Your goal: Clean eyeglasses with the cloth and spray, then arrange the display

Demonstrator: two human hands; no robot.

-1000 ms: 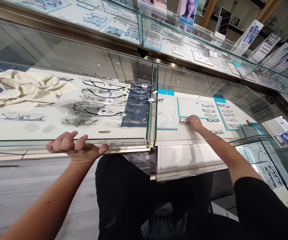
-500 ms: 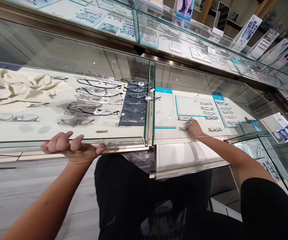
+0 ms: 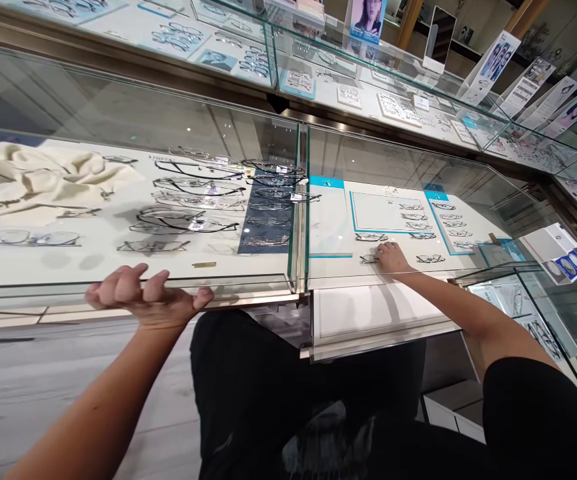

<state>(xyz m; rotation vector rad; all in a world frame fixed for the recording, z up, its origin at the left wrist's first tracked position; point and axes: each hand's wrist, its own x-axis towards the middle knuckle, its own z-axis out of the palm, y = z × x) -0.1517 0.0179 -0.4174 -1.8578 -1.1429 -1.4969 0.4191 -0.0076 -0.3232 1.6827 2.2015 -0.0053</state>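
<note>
My left hand point(image 3: 143, 290) rests on the front glass edge of the left display case point(image 3: 68, 272), fingers curled loosely and apart over the rim, thumb out to the right. Nothing is in it. Reaching into the right-hand case, my right hand point(image 3: 391, 258) has its fingers closed at the right end of a pair of dark-framed eyeglasses point(image 3: 368, 259); its fingertips are partly hidden. Just above lies another pair of eyeglasses point(image 3: 371, 237), apart from the hand. A further pair point(image 3: 430, 259) lies to the right of the hand.
Several eyeglasses in rows point(image 3: 198, 193), a cream cloth point(image 3: 43, 175) and a small brass-coloured bar point(image 3: 203, 265) lie in the left case. A glass divider point(image 3: 300, 213) separates the cases. An upper glass counter point(image 3: 248, 60) runs behind. A white drawer front point(image 3: 368, 313) juts out below.
My right hand has shifted slightly down, and more of the eyeglasses at its fingertips shows. My left hand stays on the glass edge.
</note>
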